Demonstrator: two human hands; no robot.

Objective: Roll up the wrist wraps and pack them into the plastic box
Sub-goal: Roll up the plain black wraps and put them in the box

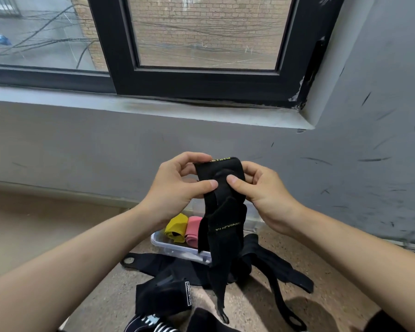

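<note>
A black wrist wrap [222,226] with yellow lettering hangs in front of me, its tail and thumb loop dangling toward the floor. My left hand [177,185] pinches its upper left edge, thumb on the front. My right hand [261,190] pinches its upper right side, thumb pressed on a folded bump of the fabric. Below, a clear plastic box [175,249] sits on the floor and holds a yellow roll [176,226] and a pink roll [192,230]. More black wraps [168,281] lie unrolled on the floor in front of the box.
The floor is speckled beige stone. A grey wall and window sill [153,109] rise just behind the box. A second black strap with a loop [290,315] trails to the right. My shoe [151,323] shows at the bottom edge.
</note>
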